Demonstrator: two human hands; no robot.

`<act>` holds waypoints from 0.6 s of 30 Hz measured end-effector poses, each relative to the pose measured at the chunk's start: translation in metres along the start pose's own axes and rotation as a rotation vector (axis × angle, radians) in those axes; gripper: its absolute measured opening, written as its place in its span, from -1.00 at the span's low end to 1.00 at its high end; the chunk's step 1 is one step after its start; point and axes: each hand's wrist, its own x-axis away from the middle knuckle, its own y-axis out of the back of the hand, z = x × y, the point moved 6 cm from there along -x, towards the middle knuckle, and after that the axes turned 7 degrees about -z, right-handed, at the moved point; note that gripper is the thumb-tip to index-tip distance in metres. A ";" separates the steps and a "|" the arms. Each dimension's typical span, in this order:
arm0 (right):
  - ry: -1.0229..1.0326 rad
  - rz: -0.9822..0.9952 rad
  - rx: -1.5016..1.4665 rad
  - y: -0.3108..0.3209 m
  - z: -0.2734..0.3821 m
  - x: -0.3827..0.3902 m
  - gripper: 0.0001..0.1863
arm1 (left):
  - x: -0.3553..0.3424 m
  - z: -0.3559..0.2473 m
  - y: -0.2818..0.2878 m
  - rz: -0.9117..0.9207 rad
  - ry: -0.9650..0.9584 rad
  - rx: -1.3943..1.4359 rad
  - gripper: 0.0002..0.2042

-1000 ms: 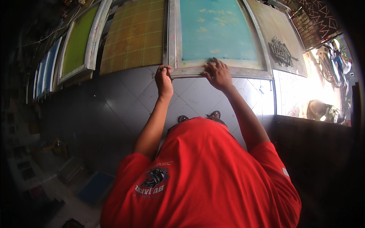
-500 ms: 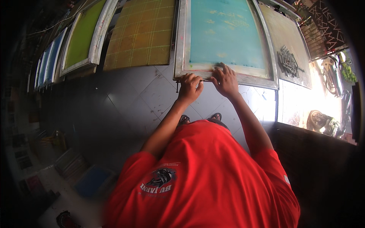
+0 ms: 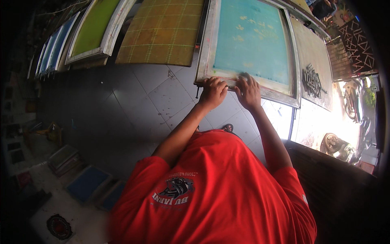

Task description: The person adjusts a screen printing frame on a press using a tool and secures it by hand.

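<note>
A silk-screen printing frame (image 3: 280, 101) with pale edges and a turquoise mesh (image 3: 252, 44) lies in front of me on a table. Small pale yellowish motifs show in the mesh. My left hand (image 3: 213, 92) is closed over the frame's near edge, left of its middle, fingers curled on top. Just right of it, my right hand (image 3: 248, 92) grips the same edge, fingers over the rim and thumb toward the left hand. The undersides of both grips are hidden. A dark bolt (image 3: 198, 92) hangs below the frame's near left corner.
To the left stand a brown board (image 3: 160, 32) with yellow-green lines and a green-meshed frame (image 3: 92, 30). A grey board (image 3: 321, 61) with a dark printed design lies at right. Blue-meshed frames (image 3: 88, 183) rest at lower left. A dark wooden surface (image 3: 325, 179) is behind right.
The whole view has shifted, so the frame and both hands sit farther right and slightly lower in the picture. Both hands stay on the frame's near edge.
</note>
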 end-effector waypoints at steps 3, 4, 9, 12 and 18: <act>0.007 -0.008 0.014 0.000 0.001 0.001 -0.49 | 0.002 0.001 0.005 -0.025 -0.006 0.052 -0.90; 0.015 -0.011 0.016 0.000 0.001 0.001 -0.49 | 0.001 0.006 0.009 -0.064 0.038 0.118 -0.90; 0.027 -0.010 0.032 -0.001 0.001 0.002 -0.49 | 0.005 0.058 0.033 -0.345 0.614 0.847 -0.78; 0.003 0.032 0.050 0.000 0.003 0.001 -0.48 | 0.015 0.092 0.038 -0.590 0.748 1.223 -0.67; 0.007 0.061 0.057 -0.002 0.002 0.002 -0.49 | 0.074 0.152 0.019 -1.128 1.374 1.821 -0.53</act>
